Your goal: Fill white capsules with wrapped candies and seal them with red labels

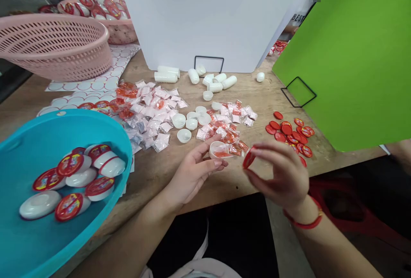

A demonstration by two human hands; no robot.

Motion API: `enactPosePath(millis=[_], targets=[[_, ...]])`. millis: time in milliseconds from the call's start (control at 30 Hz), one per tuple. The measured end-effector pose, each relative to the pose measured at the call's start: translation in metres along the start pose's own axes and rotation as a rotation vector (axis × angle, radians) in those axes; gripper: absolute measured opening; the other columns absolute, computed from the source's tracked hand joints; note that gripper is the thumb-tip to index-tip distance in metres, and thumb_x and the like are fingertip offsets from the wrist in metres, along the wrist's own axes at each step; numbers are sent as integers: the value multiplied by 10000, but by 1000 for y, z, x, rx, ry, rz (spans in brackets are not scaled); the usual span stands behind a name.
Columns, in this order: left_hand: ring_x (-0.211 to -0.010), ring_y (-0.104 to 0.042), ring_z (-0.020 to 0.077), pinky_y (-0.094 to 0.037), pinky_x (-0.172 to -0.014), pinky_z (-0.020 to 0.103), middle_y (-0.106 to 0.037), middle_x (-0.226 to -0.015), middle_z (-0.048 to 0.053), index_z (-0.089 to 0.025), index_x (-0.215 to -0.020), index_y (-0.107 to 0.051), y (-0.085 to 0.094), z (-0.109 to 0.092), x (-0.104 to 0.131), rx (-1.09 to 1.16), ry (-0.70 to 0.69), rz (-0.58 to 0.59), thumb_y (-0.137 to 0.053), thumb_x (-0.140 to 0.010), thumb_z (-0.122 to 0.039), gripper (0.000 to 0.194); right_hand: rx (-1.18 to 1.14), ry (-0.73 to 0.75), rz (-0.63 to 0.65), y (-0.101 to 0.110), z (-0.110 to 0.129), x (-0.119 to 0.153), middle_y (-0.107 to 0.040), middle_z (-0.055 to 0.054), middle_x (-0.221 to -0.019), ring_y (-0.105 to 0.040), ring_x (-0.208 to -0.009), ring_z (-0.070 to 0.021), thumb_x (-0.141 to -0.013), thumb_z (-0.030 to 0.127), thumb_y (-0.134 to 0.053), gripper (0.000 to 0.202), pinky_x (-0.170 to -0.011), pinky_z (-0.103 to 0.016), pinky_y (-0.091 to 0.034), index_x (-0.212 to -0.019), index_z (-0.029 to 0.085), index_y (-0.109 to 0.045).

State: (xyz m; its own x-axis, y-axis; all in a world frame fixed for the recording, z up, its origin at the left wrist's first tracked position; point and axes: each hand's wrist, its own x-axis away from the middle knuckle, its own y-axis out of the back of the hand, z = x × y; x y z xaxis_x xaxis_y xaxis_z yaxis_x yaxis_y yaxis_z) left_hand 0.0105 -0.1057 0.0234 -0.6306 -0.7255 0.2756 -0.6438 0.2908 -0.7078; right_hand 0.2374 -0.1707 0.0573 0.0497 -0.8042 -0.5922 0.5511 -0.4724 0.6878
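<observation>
1. the left hand (192,173) grips a small white cup (219,150) between thumb and fingertips, over the near edge of the wooden table (154,171); something red-orange lies inside the cup.
2. the right hand (282,175) pinches a red lid (249,158) edge-on between thumb and fingers, just beside the cup and not touching it. a red band (305,222) circles that wrist.
3. just beyond the cup lies a heap of small red and clear sachets (227,124), with a few empty white cups (189,121) to its left.
4. a larger spread of sachets (147,111) lies further left.
5. loose red lids (290,134) are scattered on the table to the right, near a green board (353,55).
6. white tubes (212,79) lie at the foot of a white board (208,12).
7. a blue bowl (28,243) at the near left holds closed, red-topped cups (73,179).
8. two pink baskets (54,46) stand at the far left; the farther one is filled with more closed cups.
</observation>
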Motion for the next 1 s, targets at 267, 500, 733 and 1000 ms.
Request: enactPosePath(millis=[267, 500, 733, 1000], targets=[[-1193, -639, 222, -496, -986, 288, -686, -1331, 60, -275, -1294, -688, 0, 2, 6, -72, -106, 96, -812, -771, -147, 553, -78, 146, -55, -43, 45, 3, -656, -92, -1231, -674, -1122, -287, -841, 138, -737, 623, -931, -489, -625, -1402, 333, -549], [-1099, -666, 230, -507, -930, 307, -734, -1198, 80, -281, -1410, -606, 7, -4, 16, -213, -138, 151, -780, -816, -204, 623, -220, 52, 30, -42, 48, -4, -645, -81, -1207, -661, -1106, -272, -813, 127, -763, 589, -945, -456, -606, -1346, 335, -620], [-927, -653, 175, -510, -796, 268, -725, -1049, 64, -232, -1255, -700, 3, -7, 18, -191, -163, 37, -725, -883, -384, 402, -517, -132, 33, -47, 51, 1, -655, -111, -1235, -667, -1142, -277, -867, 213, -737, 433, -969, -464, -614, -1287, 278, -652], [-722, -593, 112, -469, -646, 226, -705, -894, 27, -195, -1035, -728, -1, -9, 16, -135, -191, -60, -791, -811, -358, 285, -730, -291, -6, -50, 56, 3, -686, -94, -1164, -712, -1058, -258, -901, 319, -727, 340, -939, -463, -630, -1233, 286, -659]])
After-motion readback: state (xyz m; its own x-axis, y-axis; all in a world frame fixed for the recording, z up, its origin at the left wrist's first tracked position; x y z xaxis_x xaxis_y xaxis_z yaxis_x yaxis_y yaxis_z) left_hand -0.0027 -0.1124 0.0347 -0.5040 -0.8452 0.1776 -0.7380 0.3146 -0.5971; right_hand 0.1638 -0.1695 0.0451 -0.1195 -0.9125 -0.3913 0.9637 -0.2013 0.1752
